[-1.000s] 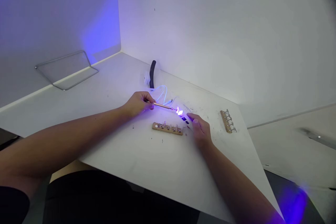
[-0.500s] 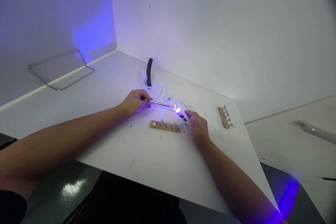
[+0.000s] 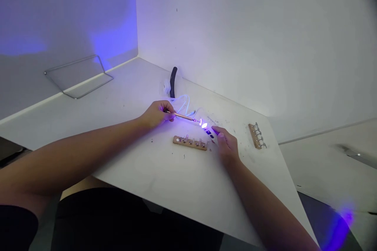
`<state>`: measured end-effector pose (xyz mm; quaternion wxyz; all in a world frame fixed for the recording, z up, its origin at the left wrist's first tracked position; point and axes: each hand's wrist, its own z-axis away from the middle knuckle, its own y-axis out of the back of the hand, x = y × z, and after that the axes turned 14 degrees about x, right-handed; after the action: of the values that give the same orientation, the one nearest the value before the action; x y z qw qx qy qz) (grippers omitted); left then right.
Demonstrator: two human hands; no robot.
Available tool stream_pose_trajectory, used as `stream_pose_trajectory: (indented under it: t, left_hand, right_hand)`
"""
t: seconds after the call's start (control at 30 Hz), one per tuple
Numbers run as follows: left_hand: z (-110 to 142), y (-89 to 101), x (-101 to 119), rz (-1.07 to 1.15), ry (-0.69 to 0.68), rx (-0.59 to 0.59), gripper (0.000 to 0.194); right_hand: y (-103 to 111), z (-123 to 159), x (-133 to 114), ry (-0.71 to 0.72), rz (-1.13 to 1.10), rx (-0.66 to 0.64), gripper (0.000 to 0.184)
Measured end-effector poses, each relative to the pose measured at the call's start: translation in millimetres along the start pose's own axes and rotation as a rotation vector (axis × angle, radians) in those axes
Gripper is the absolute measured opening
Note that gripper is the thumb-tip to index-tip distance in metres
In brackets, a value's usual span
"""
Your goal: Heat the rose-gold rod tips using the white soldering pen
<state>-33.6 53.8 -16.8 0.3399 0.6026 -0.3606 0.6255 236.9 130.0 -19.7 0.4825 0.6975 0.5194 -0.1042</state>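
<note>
My left hand [image 3: 156,113] is closed around a thin copper-coloured rod [image 3: 184,117] that points right over the white table [image 3: 141,157]. At the rod's tip a bright violet light [image 3: 204,125] glows. My right hand [image 3: 226,144] is closed on a small dark lamp [image 3: 210,134] aimed at that tip. Just in front of both hands lies a small wooden strip [image 3: 190,143] with several clear pieces standing in it.
A second wooden strip [image 3: 257,136] with similar pieces lies to the right near the table's edge. A black tube [image 3: 173,82] and a white cable [image 3: 181,104] sit by the back wall. A wire frame [image 3: 78,76] leans at the far left.
The hands, rod and lamp keep the same pose. Only the camera view has shifted slightly.
</note>
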Motion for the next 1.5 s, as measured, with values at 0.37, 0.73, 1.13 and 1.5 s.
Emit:
stream_pose_trajectory:
  t: [0.37,0.73,1.13,1.5]
  left_hand:
    - [2.7,-0.4,5.5,-0.041,-0.001,0.007,0.010]
    - [3.0,0.1,7.1,-0.050,0.026,0.000,0.010]
    - [1.1,-0.4,4.7,-0.001,0.041,-0.014,0.011]
    - [0.2,-0.2,3.6,0.069,0.030,-0.053,0.010]
  right_hand:
    - [-0.3,0.8,1.2,0.010,-0.002,0.003,0.040]
    - [0.2,0.3,3.5,0.003,0.015,-0.009,0.040]
    - [0.9,0.0,1.0,0.000,0.024,-0.009,0.041]
    - [0.5,0.8,-0.3,-0.012,0.015,0.004,0.038]
